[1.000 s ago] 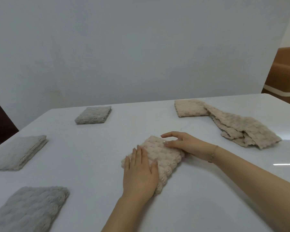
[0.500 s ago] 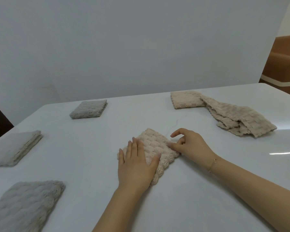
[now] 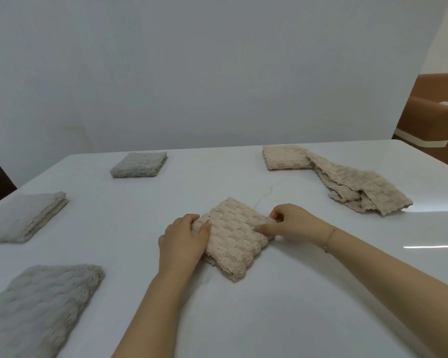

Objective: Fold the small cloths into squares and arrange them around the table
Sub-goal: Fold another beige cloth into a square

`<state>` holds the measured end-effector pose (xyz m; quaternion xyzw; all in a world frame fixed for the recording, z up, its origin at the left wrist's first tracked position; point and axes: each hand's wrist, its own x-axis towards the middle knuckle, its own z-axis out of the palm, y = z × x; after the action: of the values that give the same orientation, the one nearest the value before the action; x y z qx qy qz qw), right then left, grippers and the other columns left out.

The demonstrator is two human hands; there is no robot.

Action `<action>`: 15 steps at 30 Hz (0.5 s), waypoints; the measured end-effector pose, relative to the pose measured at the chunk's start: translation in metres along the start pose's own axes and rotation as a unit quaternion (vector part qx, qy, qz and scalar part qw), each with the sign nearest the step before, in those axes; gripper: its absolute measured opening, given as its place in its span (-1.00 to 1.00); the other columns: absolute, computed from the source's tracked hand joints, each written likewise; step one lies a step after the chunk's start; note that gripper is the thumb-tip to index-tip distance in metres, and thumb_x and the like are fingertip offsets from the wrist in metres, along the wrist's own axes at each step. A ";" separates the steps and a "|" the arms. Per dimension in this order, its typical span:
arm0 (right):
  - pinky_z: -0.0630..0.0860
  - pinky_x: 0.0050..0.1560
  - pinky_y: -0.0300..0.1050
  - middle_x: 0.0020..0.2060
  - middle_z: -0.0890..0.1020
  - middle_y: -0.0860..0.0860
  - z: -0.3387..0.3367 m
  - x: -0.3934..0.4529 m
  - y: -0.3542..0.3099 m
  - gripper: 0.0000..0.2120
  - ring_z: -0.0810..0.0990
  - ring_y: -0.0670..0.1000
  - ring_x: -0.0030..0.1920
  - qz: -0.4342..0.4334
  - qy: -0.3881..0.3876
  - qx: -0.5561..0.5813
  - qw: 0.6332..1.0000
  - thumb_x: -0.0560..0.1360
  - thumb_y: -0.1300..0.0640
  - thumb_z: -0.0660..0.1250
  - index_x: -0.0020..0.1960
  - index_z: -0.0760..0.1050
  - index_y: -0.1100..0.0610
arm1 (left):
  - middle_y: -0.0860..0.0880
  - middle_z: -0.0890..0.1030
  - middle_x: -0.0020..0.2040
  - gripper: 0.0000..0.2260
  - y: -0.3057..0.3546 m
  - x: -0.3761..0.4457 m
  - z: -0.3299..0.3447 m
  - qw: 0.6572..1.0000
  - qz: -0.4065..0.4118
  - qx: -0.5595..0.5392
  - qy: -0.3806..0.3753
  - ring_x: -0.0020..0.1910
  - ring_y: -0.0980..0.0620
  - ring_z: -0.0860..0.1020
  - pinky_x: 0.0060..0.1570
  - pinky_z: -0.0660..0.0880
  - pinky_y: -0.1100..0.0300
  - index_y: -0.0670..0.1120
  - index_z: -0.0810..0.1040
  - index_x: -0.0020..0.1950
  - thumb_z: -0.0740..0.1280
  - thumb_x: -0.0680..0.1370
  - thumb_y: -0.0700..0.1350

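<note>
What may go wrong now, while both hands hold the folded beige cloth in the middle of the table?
The left hand and right hand grip opposite edges of the folded beige cloth; lifting it might open the layers. The unfolded beige cloth overlaps the far folded beige square, so pulling it could disturb that square.

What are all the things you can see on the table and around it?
Folded grey cloths: three, grey, along the table's left side, from near to far.
Folded beige cloth: one, beige, middle of the table, between both hands.
Second folded beige cloth: one, beige, far right part of the table.
Rumpled beige cloth: one, beige, unfolded, right beside the far folded one.
Table: one, white, glossy.
Wall: one, pale grey, behind the table.
Brown furniture: brown, far right, beyond the table.
Bracelet: one, thin, gold, right wrist.
Left hand: grips the middle cloth's left edge.
Right hand: pinches its right edge.
</note>
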<state>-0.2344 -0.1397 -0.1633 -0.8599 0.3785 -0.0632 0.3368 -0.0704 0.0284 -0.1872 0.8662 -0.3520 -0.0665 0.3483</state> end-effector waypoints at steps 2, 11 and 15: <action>0.26 -0.35 -0.27 -0.36 0.47 -0.06 -0.007 -0.006 -0.002 -0.63 0.37 -0.10 -0.35 -0.001 -0.034 0.027 0.999 0.35 -0.12 0.49 -0.20 0.42 0.13 | 0.12 0.63 -0.04 -0.66 0.005 -0.004 -0.002 0.997 -0.032 -0.045 -0.063 0.03 0.02 0.57 0.17 0.44 -0.02 0.07 0.56 0.00 0.22 0.46 0.28; 0.51 -0.26 -0.26 -0.25 0.60 0.05 -0.058 -0.064 0.033 -0.82 0.51 -0.07 -0.32 0.018 -0.109 0.305 0.946 0.41 0.27 0.44 -0.06 0.47 0.14 | -0.10 0.67 0.02 -0.62 0.055 -0.048 -0.004 0.914 -0.086 -0.273 -0.286 -0.06 -0.01 0.67 -0.11 0.61 0.14 -0.19 0.52 0.11 0.47 0.43 0.01; 0.57 0.01 -0.09 0.00 0.56 0.20 -0.085 -0.094 0.060 -0.46 0.54 0.15 -0.05 0.047 -0.104 0.362 0.925 0.29 0.17 0.55 0.19 0.46 0.30 | -0.16 0.66 0.05 -0.58 0.090 -0.080 0.015 0.867 -0.095 -0.376 -0.313 -0.08 -0.04 0.67 -0.18 0.61 0.16 -0.18 0.41 0.19 0.49 0.41 -0.20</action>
<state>-0.3677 -0.1486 -0.1223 -0.6625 0.3329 -0.0905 0.6649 -0.1852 0.0269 -0.1502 0.6329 -0.3073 -0.4938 0.5111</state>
